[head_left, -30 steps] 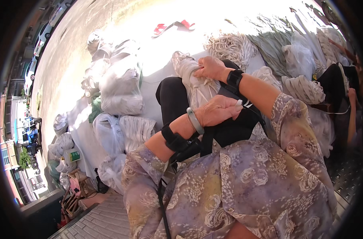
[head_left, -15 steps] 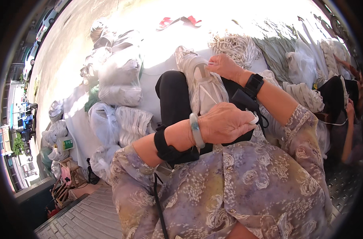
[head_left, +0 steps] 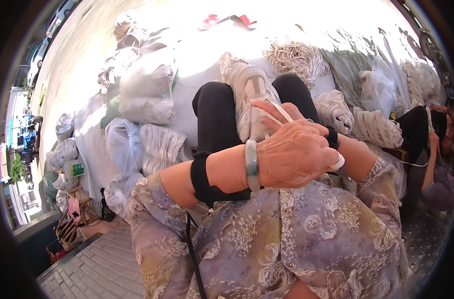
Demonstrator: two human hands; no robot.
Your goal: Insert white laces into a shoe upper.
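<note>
- Sneaker [head_left: 247, 92]; lace [head_left: 283, 111] at right hand [head_left: 295, 112], fingers parted, pinch unclear
- Left hand [head_left: 296, 154] overlaps right, grip hidden
- Plastic bag [head_left: 122, 142] near sheet's [head_left: 91, 149] left edge
- Cord heap [head_left: 299, 60]

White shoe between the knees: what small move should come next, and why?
Probably draw the white lace gently taut with the right hand: it runs as a raised strip at that hand's fingers, above the shoe, and the left hand is crossed close in front. Whether the left hand holds lace, I cannot tell.
</note>
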